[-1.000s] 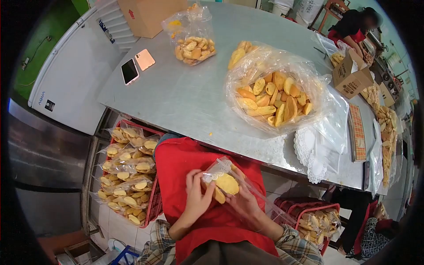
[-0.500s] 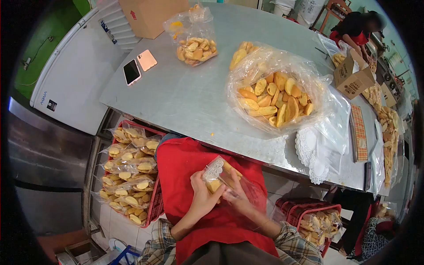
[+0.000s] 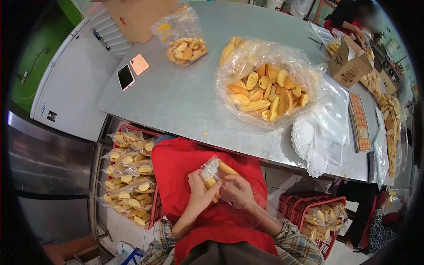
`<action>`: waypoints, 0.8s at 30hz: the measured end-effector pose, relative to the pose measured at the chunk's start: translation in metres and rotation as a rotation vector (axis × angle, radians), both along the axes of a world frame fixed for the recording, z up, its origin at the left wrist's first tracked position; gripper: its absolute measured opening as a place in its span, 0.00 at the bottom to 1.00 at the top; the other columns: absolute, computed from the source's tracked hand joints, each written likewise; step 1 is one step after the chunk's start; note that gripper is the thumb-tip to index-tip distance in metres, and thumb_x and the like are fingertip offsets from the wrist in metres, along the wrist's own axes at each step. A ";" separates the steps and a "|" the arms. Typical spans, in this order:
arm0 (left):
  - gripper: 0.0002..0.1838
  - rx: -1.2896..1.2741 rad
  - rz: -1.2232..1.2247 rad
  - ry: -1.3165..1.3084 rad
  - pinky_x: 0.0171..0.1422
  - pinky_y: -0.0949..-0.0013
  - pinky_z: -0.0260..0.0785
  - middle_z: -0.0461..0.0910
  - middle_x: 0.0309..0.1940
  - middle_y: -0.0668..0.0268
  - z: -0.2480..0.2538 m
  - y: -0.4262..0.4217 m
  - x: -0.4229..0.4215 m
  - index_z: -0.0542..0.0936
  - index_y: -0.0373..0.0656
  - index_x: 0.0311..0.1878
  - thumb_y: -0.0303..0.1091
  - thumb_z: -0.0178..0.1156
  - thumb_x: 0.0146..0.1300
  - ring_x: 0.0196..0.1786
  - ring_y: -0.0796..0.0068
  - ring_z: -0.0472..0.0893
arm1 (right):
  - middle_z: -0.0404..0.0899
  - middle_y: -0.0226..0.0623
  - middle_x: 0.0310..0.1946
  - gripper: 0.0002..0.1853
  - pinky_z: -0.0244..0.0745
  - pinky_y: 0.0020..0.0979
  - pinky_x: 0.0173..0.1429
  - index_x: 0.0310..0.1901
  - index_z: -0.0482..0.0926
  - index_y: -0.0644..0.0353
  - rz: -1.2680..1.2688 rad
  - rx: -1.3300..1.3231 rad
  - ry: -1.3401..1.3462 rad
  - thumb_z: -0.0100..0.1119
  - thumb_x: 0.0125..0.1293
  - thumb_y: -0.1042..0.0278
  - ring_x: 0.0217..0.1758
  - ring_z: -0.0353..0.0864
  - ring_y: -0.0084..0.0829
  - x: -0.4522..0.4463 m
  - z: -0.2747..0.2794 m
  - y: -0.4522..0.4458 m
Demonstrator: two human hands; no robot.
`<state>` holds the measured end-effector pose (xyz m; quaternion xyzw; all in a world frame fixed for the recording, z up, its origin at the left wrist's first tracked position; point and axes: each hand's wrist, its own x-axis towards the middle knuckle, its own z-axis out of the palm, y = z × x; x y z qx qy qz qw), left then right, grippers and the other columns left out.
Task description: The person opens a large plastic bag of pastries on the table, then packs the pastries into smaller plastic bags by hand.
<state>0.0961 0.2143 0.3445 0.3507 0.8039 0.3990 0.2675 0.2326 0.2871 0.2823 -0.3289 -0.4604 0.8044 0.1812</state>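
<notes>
Over the red apron (image 3: 172, 176), a clear plastic bag (image 3: 219, 176) holds yellow bread slices and a white lace doily. My left hand (image 3: 201, 191) is closed round the bag's left side. On its right, my right hand (image 3: 239, 191) pinches the loose plastic with bent fingers. A large open clear bag full of bread slices (image 3: 269, 90) stands on the metal table (image 3: 176, 104) beyond my hands. White lace doilies (image 3: 304, 138) and flat clear bags (image 3: 334, 110) lie at the table's near right.
Red crates of bagged bread (image 3: 155, 205) (image 3: 297, 204) stand below, left and right. Two phones (image 3: 126, 78) (image 3: 139, 64), a filled bag (image 3: 186, 50), cardboard boxes (image 3: 141, 17) (image 3: 350, 63) and a plaid-patterned box (image 3: 359, 123) are on the table. Another person (image 3: 349, 15) works at the back right.
The bread bag in my hands has tilted, and my right hand has shifted onto its loose plastic. The whole view has shifted slightly, moving the table items left.
</notes>
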 end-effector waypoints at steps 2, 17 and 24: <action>0.35 -0.019 0.000 -0.033 0.58 0.57 0.53 0.59 0.47 0.48 0.000 -0.001 -0.006 0.58 0.31 0.51 0.41 0.65 0.47 0.53 0.52 0.60 | 0.76 0.40 0.38 0.17 0.74 0.29 0.36 0.50 0.68 0.59 0.123 0.378 -0.311 0.54 0.60 0.65 0.37 0.79 0.34 0.002 0.041 0.003; 0.35 -0.035 -0.032 -0.008 0.59 0.57 0.52 0.58 0.48 0.48 -0.001 -0.004 -0.004 0.57 0.30 0.51 0.42 0.64 0.48 0.53 0.53 0.59 | 0.72 0.43 0.42 0.23 0.76 0.36 0.32 0.53 0.64 0.58 0.261 0.918 -0.736 0.53 0.55 0.65 0.37 0.78 0.43 -0.001 0.048 -0.008; 0.34 0.058 -0.049 -0.009 0.59 0.58 0.52 0.58 0.48 0.49 0.016 -0.006 -0.001 0.57 0.31 0.51 0.39 0.64 0.49 0.53 0.54 0.59 | 0.75 0.41 0.44 0.21 0.67 0.22 0.48 0.57 0.66 0.65 -0.162 0.459 0.018 0.45 0.59 0.76 0.45 0.73 0.26 -0.014 0.025 -0.014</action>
